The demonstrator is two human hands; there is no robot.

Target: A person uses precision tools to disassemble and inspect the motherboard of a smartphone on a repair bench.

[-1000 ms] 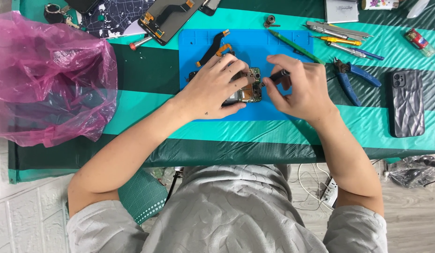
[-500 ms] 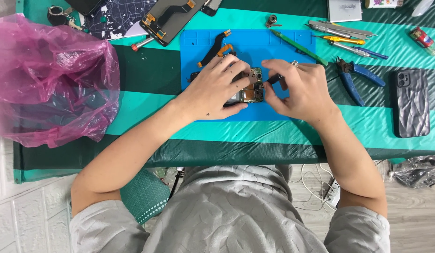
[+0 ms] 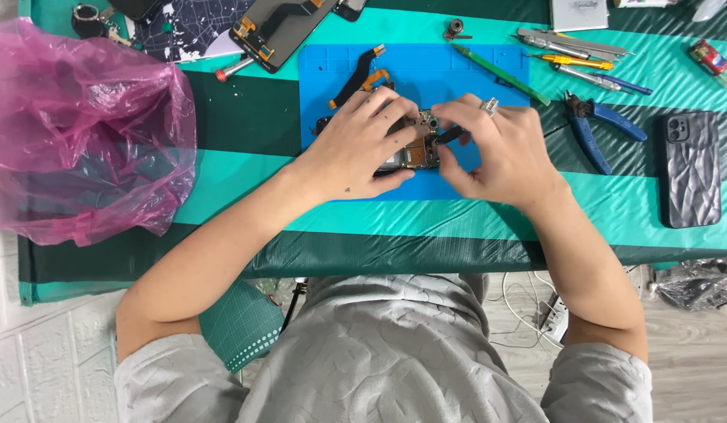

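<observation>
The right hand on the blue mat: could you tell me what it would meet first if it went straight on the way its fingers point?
The right hand points left, so it would probably first meet the opened phone, then the left hand.

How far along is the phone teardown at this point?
Done: the opened phone lies with its board exposed on the blue mat, a flex cable and the screen panel set aside. In hand: the left hand steadies the phone while the right hand works a dark tool at the board. Left: the phone is not closed up; the black case lies apart.
</observation>
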